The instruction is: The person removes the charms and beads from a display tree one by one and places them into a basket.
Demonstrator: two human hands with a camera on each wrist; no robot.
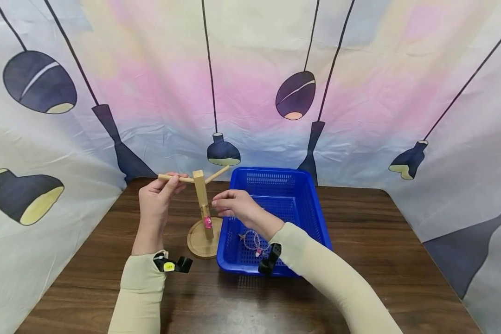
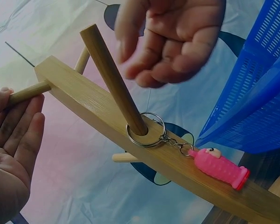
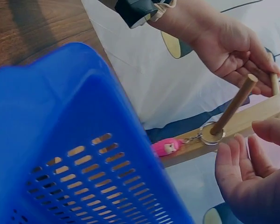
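Note:
A wooden stand (image 1: pixel 202 192) with several round pegs rises from a round wooden base (image 1: pixel 196 248). My left hand (image 1: pixel 156 202) grips one upper peg between thumb and fingers, as the left wrist view also shows. A keychain with a pink figure (image 2: pixel 219 168) hangs by its metal ring around a lower peg (image 2: pixel 109 74) and lies against the post. Just right of the post is my right hand (image 1: pixel 240 208), apart from the keychain. Its fingers are loosely bent, and nothing shows between them in the right wrist view.
Right beside the stand sits a blue plastic basket (image 1: pixel 317 218), its near left edge over part of the round base. Clear beaded bracelets with small charms (image 1: pixel 250 241) lie inside it. The dark wooden table (image 1: pixel 371 260) ends at a printed cloth backdrop (image 1: pixel 259 102).

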